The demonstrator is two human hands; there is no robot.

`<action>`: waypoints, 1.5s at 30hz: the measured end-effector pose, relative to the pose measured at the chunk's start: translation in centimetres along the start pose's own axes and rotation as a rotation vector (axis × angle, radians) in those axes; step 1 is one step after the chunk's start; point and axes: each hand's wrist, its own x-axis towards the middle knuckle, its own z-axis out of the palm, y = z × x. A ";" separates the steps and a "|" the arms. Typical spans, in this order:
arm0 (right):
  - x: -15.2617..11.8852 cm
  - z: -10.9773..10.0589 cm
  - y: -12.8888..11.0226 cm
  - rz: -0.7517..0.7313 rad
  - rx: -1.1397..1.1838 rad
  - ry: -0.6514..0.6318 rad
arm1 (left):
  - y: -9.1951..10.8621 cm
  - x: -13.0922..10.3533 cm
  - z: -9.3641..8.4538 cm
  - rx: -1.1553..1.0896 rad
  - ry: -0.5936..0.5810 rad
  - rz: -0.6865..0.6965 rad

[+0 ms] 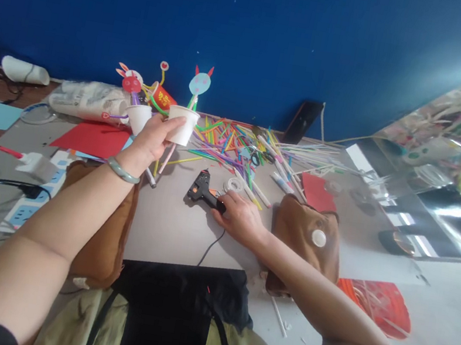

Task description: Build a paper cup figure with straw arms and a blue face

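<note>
My left hand (157, 134) is closed round a white paper cup (184, 129), raised above the table's left middle. Out of that cup rises a light-blue round paper face (200, 83) with red horns on a thin stem. Just left stands another white cup (137, 119) bearing a red rabbit-eared face (132, 82). My right hand (241, 216) grips the handle of a black hot glue gun (201, 188), which lies low at the tabletop with its nozzle pointing away. Beside its fingers is a small tape roll (234, 185).
Coloured pipe cleaners (227, 139) and markers (254, 188) spread along the back, with scissors (262, 157) among them. Brown cushions (309, 234) sit at the front edge. Left are a power strip (30, 208) and red paper (91, 138). A black phone-like slab (303, 122) leans against the wall.
</note>
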 end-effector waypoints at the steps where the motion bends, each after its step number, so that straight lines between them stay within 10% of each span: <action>1: 0.0 0.0 0.1 -0.006 -0.003 0.009 | 0.1 0.0 -0.1 -0.005 0.002 -0.003; 13: -0.5 0.8 0.5 -0.055 -0.018 0.004 | 2.8 -0.1 0.2 -0.226 0.040 0.182; 23: 0.5 0.2 0.2 0.038 -0.076 -0.176 | -3.1 -1.1 1.2 0.108 -0.161 -0.141; 34: 0.9 -0.8 -0.4 0.082 -0.093 -0.267 | -6.8 -1.9 1.4 0.307 -0.138 -0.189; 40: 0.6 -0.7 -0.3 0.060 -0.080 -0.233 | -6.6 -2.1 1.7 0.335 -0.143 -0.197; 45: 0.1 -1.0 -0.1 0.059 -0.121 -0.204 | -3.6 -0.6 0.0 0.799 -0.141 0.024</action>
